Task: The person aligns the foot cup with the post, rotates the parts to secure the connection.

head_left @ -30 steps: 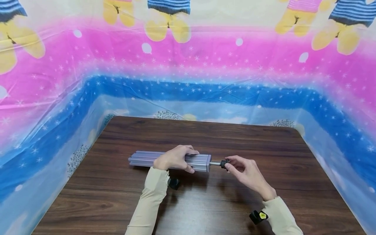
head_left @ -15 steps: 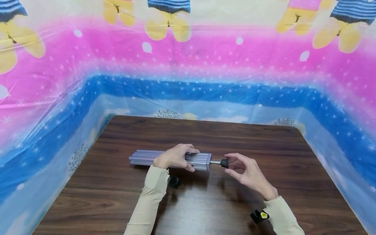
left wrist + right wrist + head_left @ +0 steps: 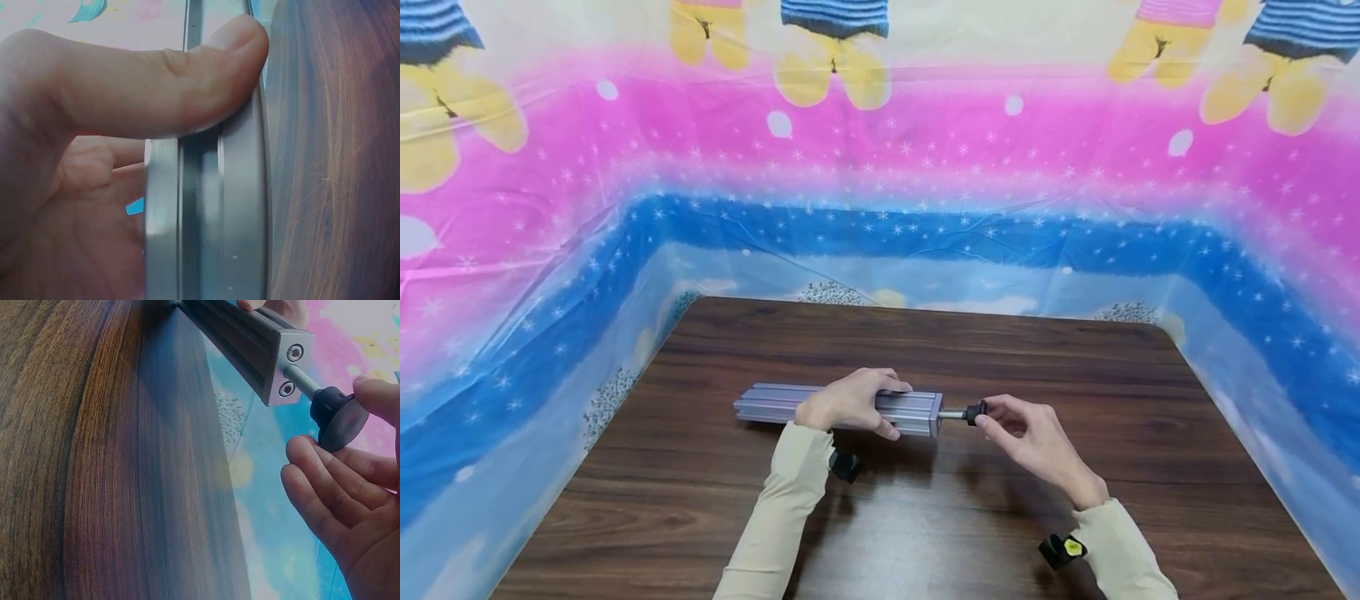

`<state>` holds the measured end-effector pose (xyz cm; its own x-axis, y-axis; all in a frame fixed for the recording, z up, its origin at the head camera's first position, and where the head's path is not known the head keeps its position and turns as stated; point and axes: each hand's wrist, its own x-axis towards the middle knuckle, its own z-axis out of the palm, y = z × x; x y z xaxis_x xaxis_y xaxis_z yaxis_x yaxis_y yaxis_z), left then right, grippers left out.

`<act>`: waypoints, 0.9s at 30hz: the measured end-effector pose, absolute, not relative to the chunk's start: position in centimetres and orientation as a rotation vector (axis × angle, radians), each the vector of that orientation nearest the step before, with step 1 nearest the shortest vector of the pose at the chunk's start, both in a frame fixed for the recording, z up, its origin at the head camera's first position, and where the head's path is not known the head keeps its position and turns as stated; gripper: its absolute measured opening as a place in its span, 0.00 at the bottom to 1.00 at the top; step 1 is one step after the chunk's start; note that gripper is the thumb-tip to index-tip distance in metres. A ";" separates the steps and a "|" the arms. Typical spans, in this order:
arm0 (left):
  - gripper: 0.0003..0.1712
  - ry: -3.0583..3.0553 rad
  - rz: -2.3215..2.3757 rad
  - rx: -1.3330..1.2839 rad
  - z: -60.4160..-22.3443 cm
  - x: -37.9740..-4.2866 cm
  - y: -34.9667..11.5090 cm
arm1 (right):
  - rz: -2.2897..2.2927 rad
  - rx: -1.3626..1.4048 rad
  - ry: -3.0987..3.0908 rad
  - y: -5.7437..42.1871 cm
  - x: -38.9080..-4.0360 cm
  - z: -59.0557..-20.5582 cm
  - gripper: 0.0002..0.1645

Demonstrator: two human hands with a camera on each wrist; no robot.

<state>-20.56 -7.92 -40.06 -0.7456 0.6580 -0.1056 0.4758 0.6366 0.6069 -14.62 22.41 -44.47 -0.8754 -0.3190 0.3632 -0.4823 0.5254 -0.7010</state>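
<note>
Bar (image 3: 913,412): grey, grooved, lying lengthwise over the table (image 3: 662,483); its underside is poorly seen, so I cannot tell whether the whole length rests on the wood or the right end is slightly raised.

Left hand (image 3: 853,402): over the bar, right of its middle, gripping it across the width, thumb on the near side, fingers on the far side.

Rod (image 3: 304,383): threaded, standing out of the bar's right end between two screws (image 3: 295,352). Knob (image 3: 975,414): black, on the rod's outer end, well clear of the bar's end face.

Right hand (image 3: 1030,433): beyond the bar's right end, thumb and fingertips pinching the knob's rim.

Risks, as judged: the right hand's hold is only at the rim, so fingertips could slip off if the rod binds. A turn at the knob may roll the bar if the left hand's grip slackens. Side load on the knob could tilt the rod against the bar's end and strain the thread; uneven support under the bar would make that likelier.
</note>
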 end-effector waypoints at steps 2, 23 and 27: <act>0.40 2.548 0.810 0.896 -40.1 -20.6 -8.0 | 1.287 0.670 -2.594 22.4 -14.6 -44.4 0.12; 0.39 2.516 0.849 0.892 -40.2 -20.7 -8.0 | 1.324 0.793 -2.495 22.5 -14.6 -44.8 0.28; 0.39 2.513 0.852 0.890 -40.2 -20.7 -7.9 | 1.281 0.774 -2.516 22.6 -14.6 -44.8 0.24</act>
<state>-20.75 -7.95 -40.23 -0.7455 0.6567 -0.1138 0.4519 0.6236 0.6379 -14.64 22.59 -44.81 -0.8391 -0.3560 0.4114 -0.5421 0.4833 -0.6874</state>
